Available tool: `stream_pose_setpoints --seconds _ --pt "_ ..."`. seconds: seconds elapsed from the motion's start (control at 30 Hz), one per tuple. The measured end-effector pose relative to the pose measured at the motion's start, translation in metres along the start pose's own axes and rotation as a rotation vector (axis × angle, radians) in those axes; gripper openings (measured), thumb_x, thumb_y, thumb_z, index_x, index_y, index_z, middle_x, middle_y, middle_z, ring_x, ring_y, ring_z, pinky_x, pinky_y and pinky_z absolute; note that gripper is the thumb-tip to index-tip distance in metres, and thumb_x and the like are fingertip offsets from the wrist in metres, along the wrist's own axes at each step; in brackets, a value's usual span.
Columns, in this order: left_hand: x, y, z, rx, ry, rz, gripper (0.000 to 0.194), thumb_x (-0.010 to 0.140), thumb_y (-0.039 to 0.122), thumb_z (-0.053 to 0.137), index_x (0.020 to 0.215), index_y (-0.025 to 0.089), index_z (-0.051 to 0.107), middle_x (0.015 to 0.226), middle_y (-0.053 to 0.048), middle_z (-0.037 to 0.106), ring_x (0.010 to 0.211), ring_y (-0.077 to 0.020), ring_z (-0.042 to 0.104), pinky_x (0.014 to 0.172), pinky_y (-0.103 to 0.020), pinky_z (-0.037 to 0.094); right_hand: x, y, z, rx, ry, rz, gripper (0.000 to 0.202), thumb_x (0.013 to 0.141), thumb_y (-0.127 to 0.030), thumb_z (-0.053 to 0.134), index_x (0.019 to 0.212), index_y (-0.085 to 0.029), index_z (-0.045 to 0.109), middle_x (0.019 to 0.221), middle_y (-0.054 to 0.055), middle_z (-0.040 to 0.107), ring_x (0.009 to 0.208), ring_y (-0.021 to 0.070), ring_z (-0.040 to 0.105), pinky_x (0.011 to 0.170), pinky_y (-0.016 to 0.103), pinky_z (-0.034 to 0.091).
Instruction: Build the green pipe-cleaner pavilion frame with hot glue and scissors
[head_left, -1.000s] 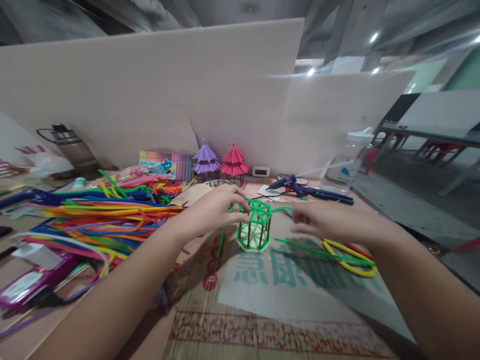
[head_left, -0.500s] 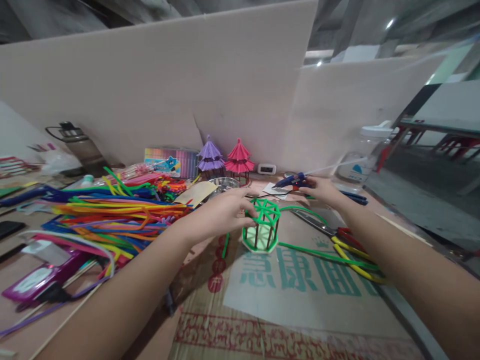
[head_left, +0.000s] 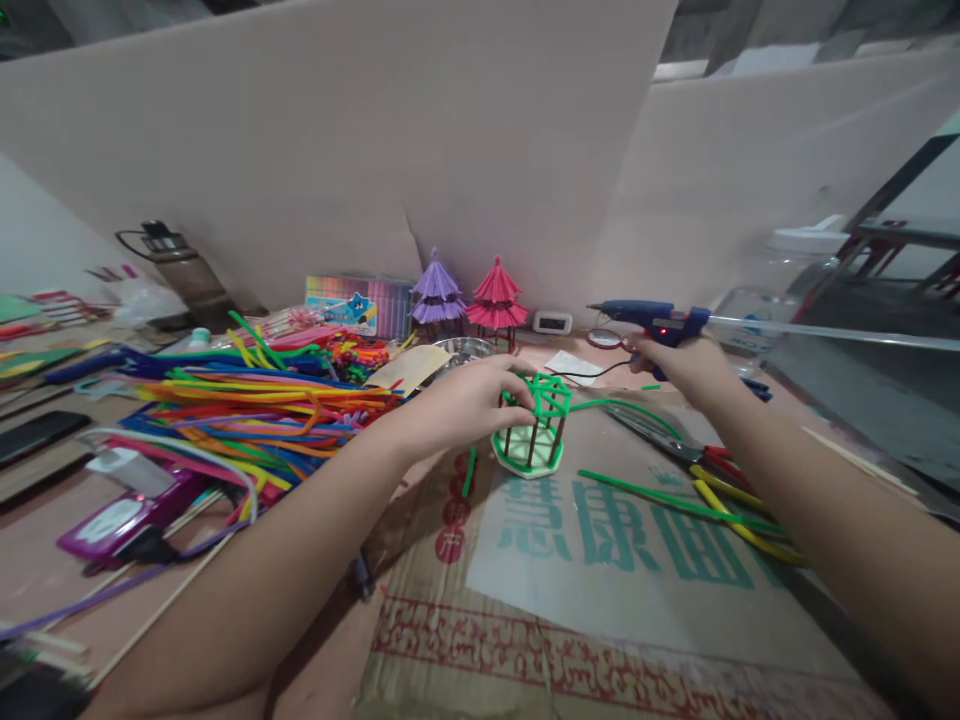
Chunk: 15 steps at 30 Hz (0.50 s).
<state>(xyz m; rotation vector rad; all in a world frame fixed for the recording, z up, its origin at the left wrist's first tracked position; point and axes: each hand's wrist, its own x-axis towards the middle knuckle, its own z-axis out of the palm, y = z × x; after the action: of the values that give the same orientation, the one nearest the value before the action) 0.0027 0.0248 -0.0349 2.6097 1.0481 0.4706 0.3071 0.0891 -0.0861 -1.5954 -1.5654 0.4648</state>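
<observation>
My left hand [head_left: 484,400] is closed on the top left edge of a small pavilion frame [head_left: 531,455]. This frame has a green pipe-cleaner top, thin brown posts and a pale eight-sided base edged in green, and it stands on the printed cardboard. In my right hand [head_left: 679,362] is a blue glue gun [head_left: 637,312], held up off the table with its nozzle pointing left. A clear glue stick [head_left: 825,330] sticks out of its back, and a small red light shows on its body. Green pipe cleaners [head_left: 675,497] lie right of the frame.
Scissors and yellow-handled pliers [head_left: 712,490] lie at the right. Bundles of coloured pipe cleaners [head_left: 262,410] cover the left side. Behind stand purple [head_left: 436,290] and red [head_left: 497,292] finished pavilions, a marker set [head_left: 356,305] and a small clock [head_left: 552,322]. A clear jug [head_left: 784,290] stands back right.
My right hand has lifted the glue gun from the table, its nozzle now pointing left. My left fingers have closed on the green frame. The view has shifted slightly.
</observation>
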Motion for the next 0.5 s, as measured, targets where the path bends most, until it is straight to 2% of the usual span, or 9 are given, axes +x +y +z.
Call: stream_pose_setpoints --seconds 0.07,0.13,0.23,0.37,0.43,0.5 --pt "0.000 0.000 0.001 0.003 -0.014 0.013 0.018 0.086 0.038 0.067 0.089 0.022 0.074 0.133 -0.005 0.060 0.119 -0.0242 0.059 0.098 -0.034 0.045 -0.021 -0.019 -0.009 0.072 -0.032 0.023 0.042 0.081 -0.054 0.064 0.102 -0.018 0.072 0.077 0.010 0.074 0.079 0.0276 0.070 0.067 0.036 0.051" --pt "0.000 0.000 0.003 0.017 0.003 0.017 0.025 0.084 0.044 0.068 0.085 0.020 0.072 0.131 -0.006 0.061 0.115 -0.0246 0.061 0.094 -0.034 0.046 -0.040 -0.034 -0.015 0.148 -0.073 -0.061 0.040 0.083 -0.054 0.063 0.105 -0.022 0.072 0.087 0.009 0.075 0.092 0.0281 0.070 0.072 0.036 0.051" --pt "0.000 -0.003 0.005 0.054 0.045 0.026 0.024 0.085 0.040 0.065 0.077 0.017 0.067 0.130 -0.008 0.061 0.109 -0.0233 0.063 0.089 -0.032 0.047 -0.062 -0.044 -0.016 0.224 -0.095 -0.143 0.036 0.083 -0.052 0.065 0.105 -0.024 0.070 0.096 0.007 0.075 0.090 0.0263 0.070 0.071 0.037 0.052" --pt "-0.001 -0.014 0.002 0.090 0.054 0.053 0.015 0.084 0.031 0.062 0.080 0.017 0.066 0.135 -0.009 0.057 0.112 -0.0237 0.062 0.093 -0.032 0.046 -0.087 -0.034 -0.004 0.335 -0.088 -0.165 0.030 0.082 -0.048 0.068 0.094 -0.021 0.065 0.082 0.003 0.071 0.072 0.0199 0.067 0.075 0.038 0.053" --pt "-0.003 -0.018 -0.003 0.121 0.080 0.041 0.013 0.082 0.028 0.063 0.089 0.017 0.067 0.128 -0.009 0.061 0.110 -0.0233 0.061 0.093 -0.032 0.047 -0.101 -0.025 0.004 0.309 -0.088 -0.190 0.028 0.084 -0.049 0.065 0.091 -0.022 0.063 0.075 0.002 0.067 0.069 0.0202 0.065 0.072 0.038 0.053" --pt "-0.005 -0.020 -0.007 0.142 0.101 0.020 0.020 0.081 0.025 0.063 0.100 0.018 0.065 0.120 -0.008 0.063 0.106 -0.0219 0.062 0.090 -0.031 0.048 -0.113 -0.017 0.012 0.233 -0.084 -0.237 0.026 0.086 -0.050 0.062 0.087 -0.024 0.063 0.075 0.002 0.065 0.069 0.0211 0.064 0.069 0.039 0.053"
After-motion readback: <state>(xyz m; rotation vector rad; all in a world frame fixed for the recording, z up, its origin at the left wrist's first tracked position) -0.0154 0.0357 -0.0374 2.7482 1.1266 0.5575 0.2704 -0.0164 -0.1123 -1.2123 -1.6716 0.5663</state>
